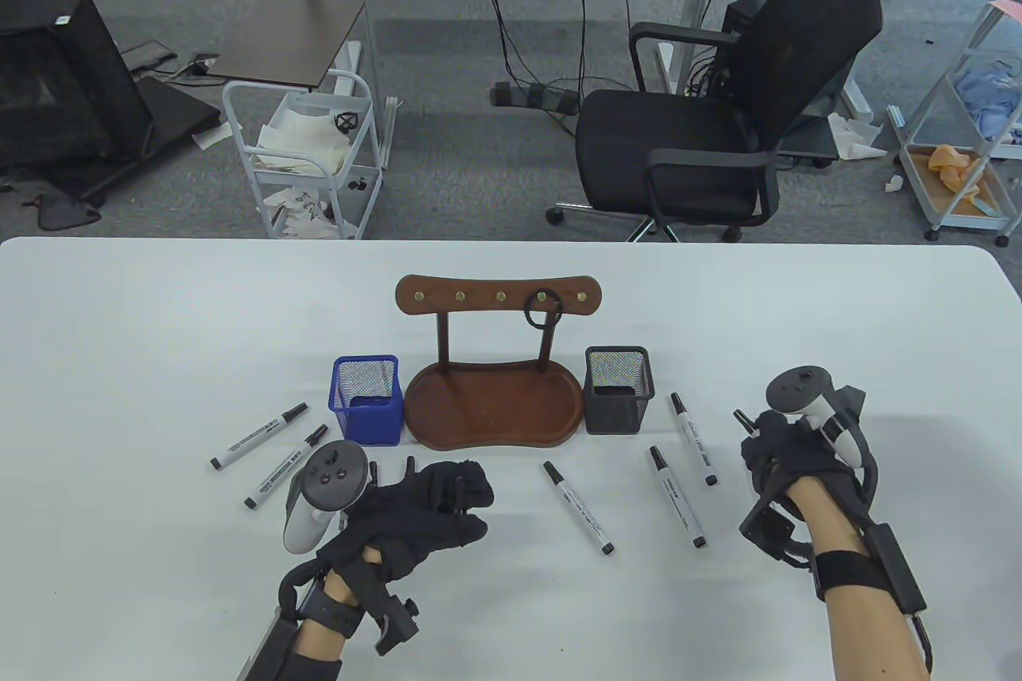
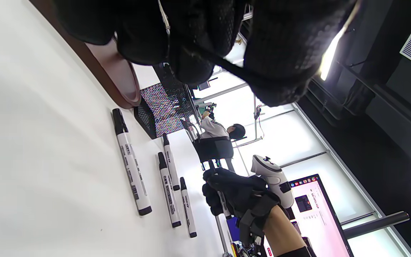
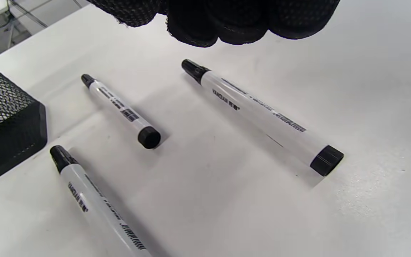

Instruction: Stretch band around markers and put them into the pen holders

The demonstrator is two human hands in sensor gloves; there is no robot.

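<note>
White desk [image 1: 120, 330] carries everything, with a brown wooden stand [image 1: 493, 403] at its centre as the landmark. Far left of the stand lie two white markers with black caps [image 1: 259, 436] [image 1: 286, 466], side by side and slanted. Nearer, the left hand [image 1: 415, 513] rests on the desk below the stand's left end, its fingers [image 1: 467, 491] curled inward; whether they hold anything cannot be told. A blue mesh pen holder [image 1: 366, 399] stands just left of the stand's tray. A black band [image 1: 544, 309] hangs on a peg of the stand's top bar. Three more markers [image 1: 578, 507] [image 1: 677, 496] [image 1: 693, 438] lie below and right of the stand, near a black mesh pen holder [image 1: 618, 390]. Their printed lettering is too blurred to read. Far right, the right hand [image 1: 786, 457] hovers, fingers [image 3: 234, 25] curled loosely, holding nothing.
</note>
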